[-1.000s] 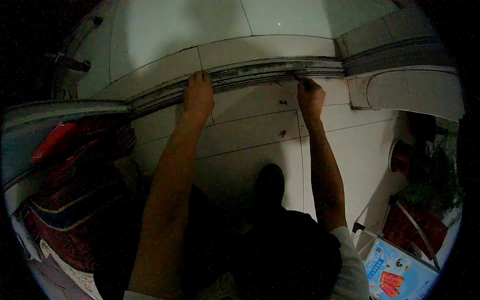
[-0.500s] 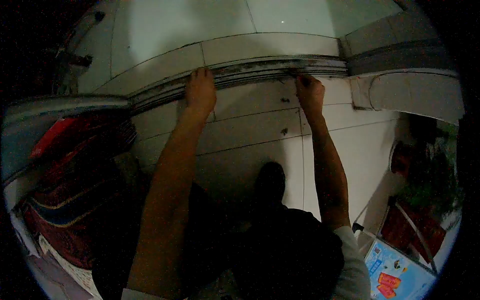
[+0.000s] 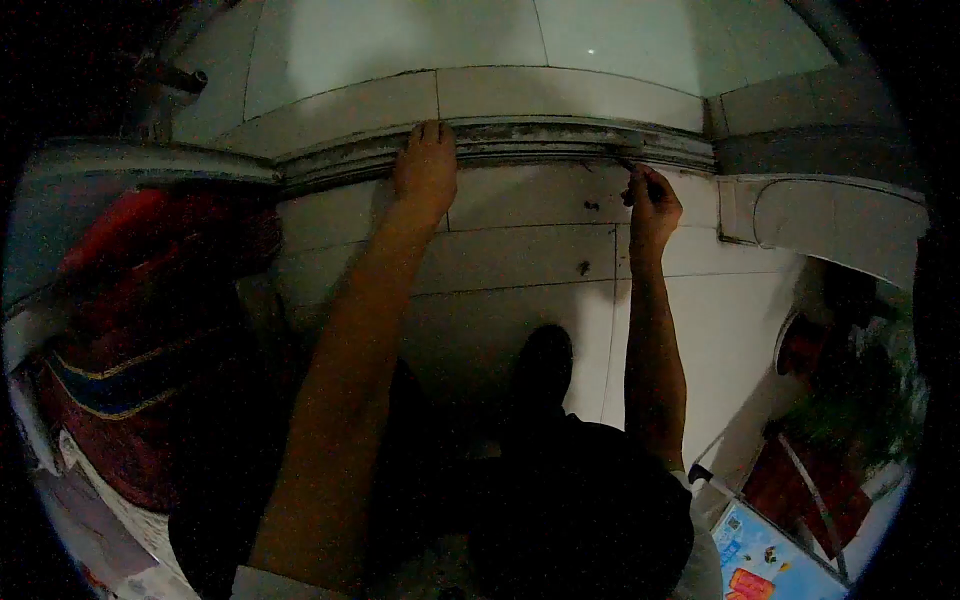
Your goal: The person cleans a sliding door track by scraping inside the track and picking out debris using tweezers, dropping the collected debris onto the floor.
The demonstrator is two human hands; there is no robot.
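Note:
A dark, dirty metal door track (image 3: pixel 540 141) with several grooves runs across the floor. My left hand (image 3: pixel 428 172) rests on its left half, back of the hand up, fingers laid across the grooves and holding nothing that shows. Near the right end, my right hand (image 3: pixel 655 205) is closed in a pinch just on the near side of the track. Something small and dark shows at its fingertips, too dim to name. Two small dark clumps, an upper clump (image 3: pixel 592 206) and a lower clump (image 3: pixel 584 268), lie on the tiles left of that hand.
Pale floor tiles (image 3: pixel 520 240) lie on both sides of the track. Red and patterned cloth (image 3: pixel 130 380) is piled at left. A pale wall base (image 3: pixel 840 215) juts in at right. Below it stand a plant (image 3: pixel 850 420) and a blue printed box (image 3: pixel 770 565). A dark shoe (image 3: pixel 545 365) is between my arms.
The view has shifted slightly. My right hand has drawn back a little from the track toward me, still pinched. My left hand stays on the track.

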